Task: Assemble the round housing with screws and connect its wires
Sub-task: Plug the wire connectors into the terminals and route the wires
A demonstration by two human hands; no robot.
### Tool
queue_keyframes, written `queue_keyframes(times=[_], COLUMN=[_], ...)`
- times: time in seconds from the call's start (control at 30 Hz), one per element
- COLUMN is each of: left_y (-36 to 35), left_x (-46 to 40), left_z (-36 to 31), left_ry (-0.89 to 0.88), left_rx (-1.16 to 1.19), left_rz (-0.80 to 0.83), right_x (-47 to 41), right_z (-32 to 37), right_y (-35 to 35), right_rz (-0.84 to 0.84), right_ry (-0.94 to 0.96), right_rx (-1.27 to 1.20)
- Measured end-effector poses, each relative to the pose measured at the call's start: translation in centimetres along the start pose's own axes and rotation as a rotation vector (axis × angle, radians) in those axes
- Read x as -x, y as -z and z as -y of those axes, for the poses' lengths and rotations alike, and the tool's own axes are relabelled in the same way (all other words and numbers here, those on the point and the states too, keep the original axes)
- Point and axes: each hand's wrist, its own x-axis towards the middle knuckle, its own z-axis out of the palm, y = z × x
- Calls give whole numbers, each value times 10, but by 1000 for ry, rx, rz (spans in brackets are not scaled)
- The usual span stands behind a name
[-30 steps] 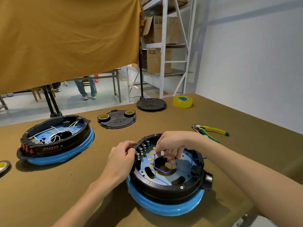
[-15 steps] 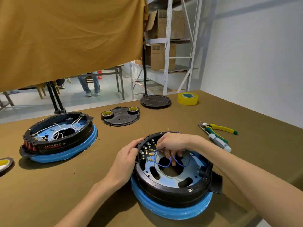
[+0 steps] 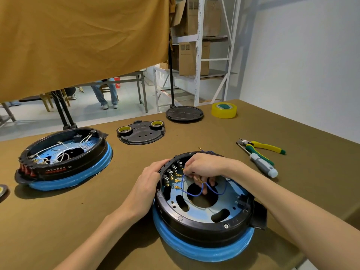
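Head view shows a wide table covered in olive-brown cloth (image 3: 292, 191) filling the lower frame, under a hanging mustard-yellow fabric curtain (image 3: 81, 41) across the upper left; a white metal shelving rack with cardboard boxes (image 3: 198, 45) stands at upper centre. Low and right of centre sits the round black plastic housing on a blue ring base (image 3: 204, 227), open side up, its blue metal plate showing; a second round black housing with white wires on a blue ring (image 3: 64, 158) lies at mid left, well apart from it; a flat black round cover plate carrying two small tape rolls (image 3: 141, 133) and a black round disc (image 3: 184, 113) lie above centre; a roll of yellow tape (image 3: 224, 110) sits just right of the disc. The left hand (image 3: 150, 182) grips the housing's left rim, fingers curled over the edge; the right hand (image 3: 202, 168) reaches inside from the right, fingertips together, pinching a thin blue wire with a brass terminal (image 3: 196, 191) beside the row of brass tabs. Yellow-and-green pliers (image 3: 263, 148) and a grey-handled screwdriver (image 3: 263, 166) lie touching at mid right.
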Motion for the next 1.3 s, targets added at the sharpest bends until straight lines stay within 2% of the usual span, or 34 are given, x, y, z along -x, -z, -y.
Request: queue_keyframes(times=[0.17,0.43,0.67,0.77,1.3], left_y=[0,-1,1,2,0], left_x=[-1,2,2,1,1], left_z=[1,-6,-4,-4,-5], left_ry=[2,-12,-50,-55,-43], left_rx=[37,78,22,20,3], left_rz=[-8,-11,15,10,1], right_x=[-2,2,4,3,-2], right_z=[-4,-8,-5,-5,-5], right_y=[-7,-19,-29,-29,-27], right_rz=[-58,-309,-612,-617,-577], right_ry=[28,95,121,166,222], right_rx=[-19,-9,259,295,163])
